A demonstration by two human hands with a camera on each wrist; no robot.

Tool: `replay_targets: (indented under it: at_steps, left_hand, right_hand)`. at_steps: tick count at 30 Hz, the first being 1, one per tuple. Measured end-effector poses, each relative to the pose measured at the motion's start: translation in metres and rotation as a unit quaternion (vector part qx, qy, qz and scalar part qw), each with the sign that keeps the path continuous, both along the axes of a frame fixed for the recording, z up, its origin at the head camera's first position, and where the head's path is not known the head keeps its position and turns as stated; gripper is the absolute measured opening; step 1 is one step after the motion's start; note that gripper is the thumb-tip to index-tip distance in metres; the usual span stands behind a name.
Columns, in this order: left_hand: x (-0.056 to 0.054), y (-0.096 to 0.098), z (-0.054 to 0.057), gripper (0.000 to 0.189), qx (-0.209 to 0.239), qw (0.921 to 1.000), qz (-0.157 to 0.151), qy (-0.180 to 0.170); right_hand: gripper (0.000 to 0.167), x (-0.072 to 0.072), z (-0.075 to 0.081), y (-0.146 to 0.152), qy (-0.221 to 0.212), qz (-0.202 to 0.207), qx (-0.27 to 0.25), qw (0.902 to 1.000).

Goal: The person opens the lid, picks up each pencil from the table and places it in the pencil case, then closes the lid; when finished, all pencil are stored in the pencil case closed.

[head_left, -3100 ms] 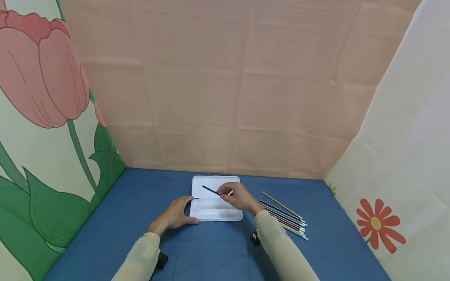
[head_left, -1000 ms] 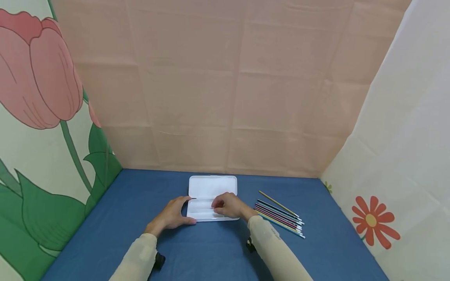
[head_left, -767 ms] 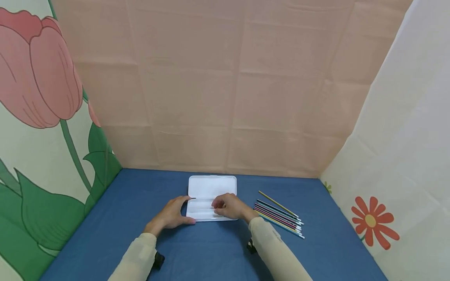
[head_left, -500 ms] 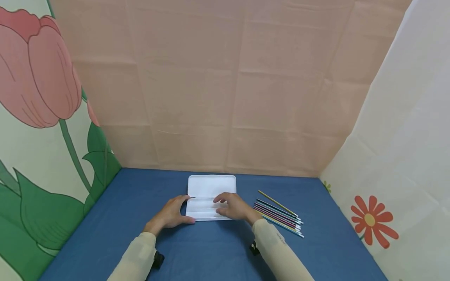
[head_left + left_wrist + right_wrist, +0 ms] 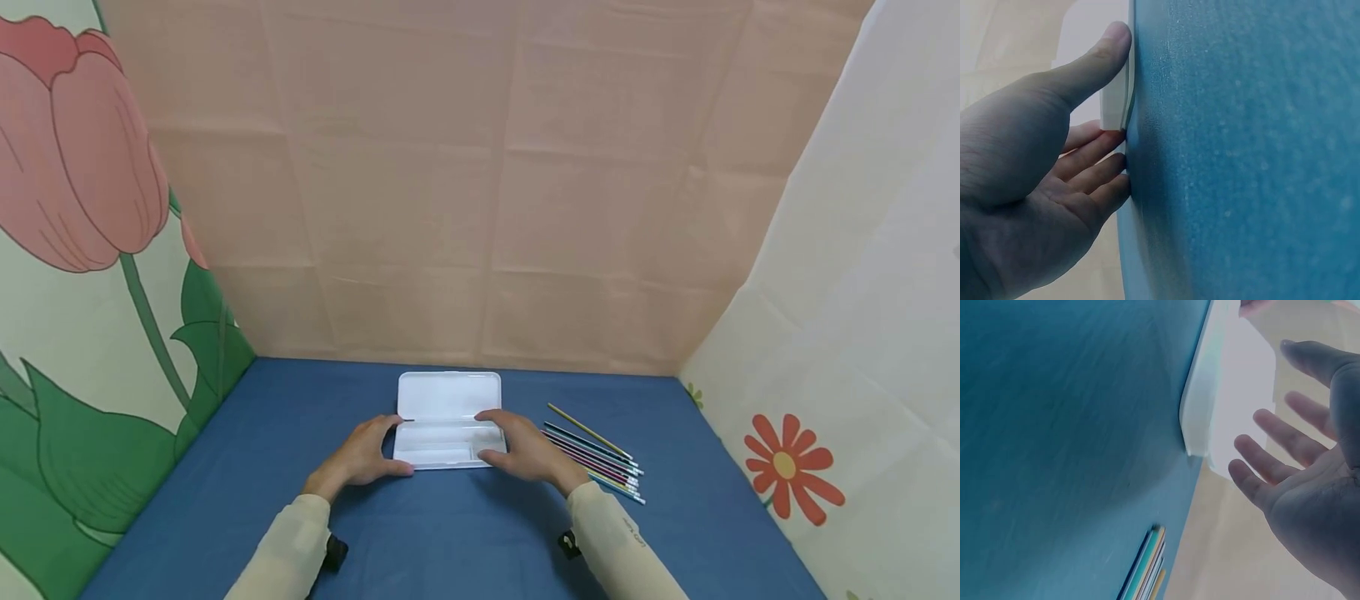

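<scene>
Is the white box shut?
No, the white box lies open, with its lid swung back behind it.

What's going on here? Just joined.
A person's left grip holds the left end of an open white case, its lid folded back. The right grip, fingers loose, hovers at the right end, holding nothing. A bunch of pencils lies to the right on the blue tabletop. I can't tell whether anything lies in the case.
</scene>
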State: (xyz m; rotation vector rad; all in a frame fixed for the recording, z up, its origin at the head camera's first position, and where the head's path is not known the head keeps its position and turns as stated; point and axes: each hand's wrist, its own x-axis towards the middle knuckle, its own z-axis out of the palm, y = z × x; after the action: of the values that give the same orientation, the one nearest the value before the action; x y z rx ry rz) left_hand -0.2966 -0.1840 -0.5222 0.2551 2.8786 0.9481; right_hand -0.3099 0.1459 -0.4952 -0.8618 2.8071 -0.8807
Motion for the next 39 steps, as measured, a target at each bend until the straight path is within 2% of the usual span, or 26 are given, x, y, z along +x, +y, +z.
replay_targets:
  at_steps: [11,20,30,39]
  left_hand:
    - [0.000,-0.001,-0.001,0.100,-0.008,1.0000,-0.004,0.000]
    - [0.001,0.001,-0.002,0.101,-0.005,1.0000,-0.008,-0.002]
    - [0.001,-0.003,-0.002,0.100,-0.006,1.0000,-0.007,0.002]
    - [-0.002,0.000,-0.002,0.101,-0.006,1.0000,-0.006,-0.002]
  right_hand:
    - [0.065,0.013,-0.006,0.031,0.024,-0.003,-0.006,0.9997]
    - [0.075,0.025,-0.011,0.066,0.017,-0.027,0.000,0.9995]
    - [0.071,0.032,-0.016,0.100,0.060,-0.034,0.015,0.9975]
    - [0.070,0.041,-0.018,0.128,0.059,-0.060,0.037,0.9957]
